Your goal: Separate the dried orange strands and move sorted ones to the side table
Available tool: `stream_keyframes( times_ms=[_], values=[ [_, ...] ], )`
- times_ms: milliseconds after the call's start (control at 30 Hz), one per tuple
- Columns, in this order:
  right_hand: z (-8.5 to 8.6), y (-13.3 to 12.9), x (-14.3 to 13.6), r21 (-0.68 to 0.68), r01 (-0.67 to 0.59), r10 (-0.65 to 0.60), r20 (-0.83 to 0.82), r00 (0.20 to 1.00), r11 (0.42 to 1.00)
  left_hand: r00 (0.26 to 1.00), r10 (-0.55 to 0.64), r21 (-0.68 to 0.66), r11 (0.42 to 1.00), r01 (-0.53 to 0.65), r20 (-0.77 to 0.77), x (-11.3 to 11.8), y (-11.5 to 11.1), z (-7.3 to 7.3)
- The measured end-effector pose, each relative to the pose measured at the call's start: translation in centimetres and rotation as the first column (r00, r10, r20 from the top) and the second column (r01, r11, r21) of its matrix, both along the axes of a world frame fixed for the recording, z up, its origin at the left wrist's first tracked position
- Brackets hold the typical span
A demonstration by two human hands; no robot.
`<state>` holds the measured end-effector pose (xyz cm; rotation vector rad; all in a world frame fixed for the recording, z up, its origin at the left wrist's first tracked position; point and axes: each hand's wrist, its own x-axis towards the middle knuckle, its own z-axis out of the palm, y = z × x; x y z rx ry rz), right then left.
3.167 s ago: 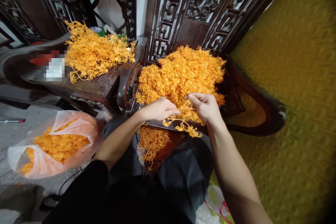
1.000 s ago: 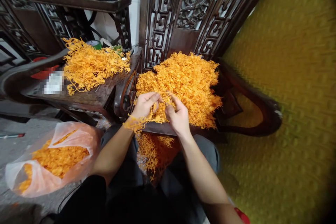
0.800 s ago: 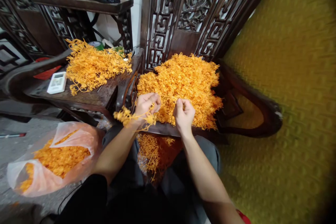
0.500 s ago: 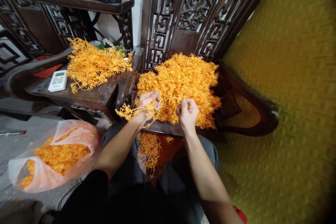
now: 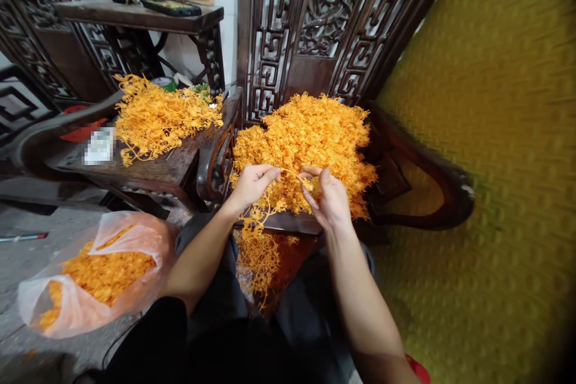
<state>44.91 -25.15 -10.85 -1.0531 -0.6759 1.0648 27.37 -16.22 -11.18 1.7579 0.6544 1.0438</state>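
In front of me, a big heap of orange, frilly plastic-looking strands [image 5: 319, 132] covers the seat of a carved dark wooden chair. Over its front edge, my left hand [image 5: 254, 185] pinches a thin orange strand [image 5: 290, 173], with more of it dangling below the palm. The strand stretches across to my right hand [image 5: 330, 195], whose fingers are loosely curled about its frilled end. Between my knees hangs another orange bunch [image 5: 258, 258], below the seat edge.
On the side table [image 5: 177, 165] at left lie a second orange pile [image 5: 164, 117] and a blurred-out white object [image 5: 99, 147]. A translucent plastic bag [image 5: 135, 240] of orange pieces sits on the floor. A yellow-green textured surface [image 5: 486, 132] borders the right.
My right hand has turned and its fingers have loosened from a tight pinch. My left hand has rotated, and the strand that lay over its wrist now hangs below it.
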Motion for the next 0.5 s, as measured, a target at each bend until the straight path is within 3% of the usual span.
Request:
stream_keyframes(
  times_ms=[100, 200, 500],
  values=[
    [-0.3, -0.3, -0.3, -0.029, 0.088, -0.086, 0.075, 0.994, 0.996, 0.999, 0.044, 0.035, 0.998, -0.043, -0.030, -0.1, 0.0, -0.1],
    [-0.5, -0.7, -0.1, 0.018, 0.089, -0.090, 0.088, 0.992, 0.996, 0.995, 0.080, 0.050, 0.996, -0.077, -0.055, -0.3, 0.0, -0.1],
    [-1.4, -0.4, -1.4, -0.153, -0.101, 0.123, 0.144, 0.982, 0.983, 0.993, 0.091, 0.183, 0.980, -0.077, -0.070, 0.1, -0.5, 0.1]
  ],
)
